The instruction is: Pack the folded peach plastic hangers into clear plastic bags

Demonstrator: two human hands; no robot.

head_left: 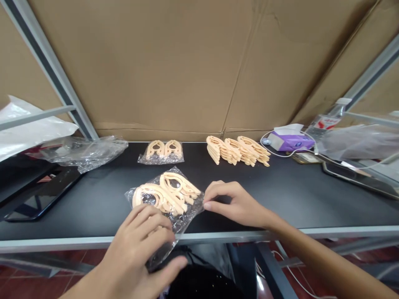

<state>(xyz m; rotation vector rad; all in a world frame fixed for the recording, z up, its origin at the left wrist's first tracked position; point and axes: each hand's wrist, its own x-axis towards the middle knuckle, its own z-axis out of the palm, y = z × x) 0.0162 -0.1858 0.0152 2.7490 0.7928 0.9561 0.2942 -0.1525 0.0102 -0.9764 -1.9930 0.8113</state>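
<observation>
A clear plastic bag (pixel 195 207) lies tilted at the front of the black table, holding several cream-coloured cutout pieces (pixel 168 192) with oval openings. My right hand (pixel 235 203) pinches the bag's right edge between thumb and fingertips. Over the lower left of the same bag, my left hand (pixel 143 236) rests with its fingers stretched and the thumb apart. Part of the bag hangs past the table edge beneath that palm. Behind it lies another bag (pixel 164 151) with similar pieces. Loose cream pieces (pixel 237 150) are stacked in leaning rows at the back.
Crumpled clear plastic (pixel 90 153) and a dark tablet-like device (pixel 43 193) are on the left. At right are a purple tissue pack (pixel 291 141), a white cable (pixel 286 155), a bottle (pixel 330 118) and a phone-like device (pixel 358 178). A cardboard wall (pixel 162 62) closes off the back.
</observation>
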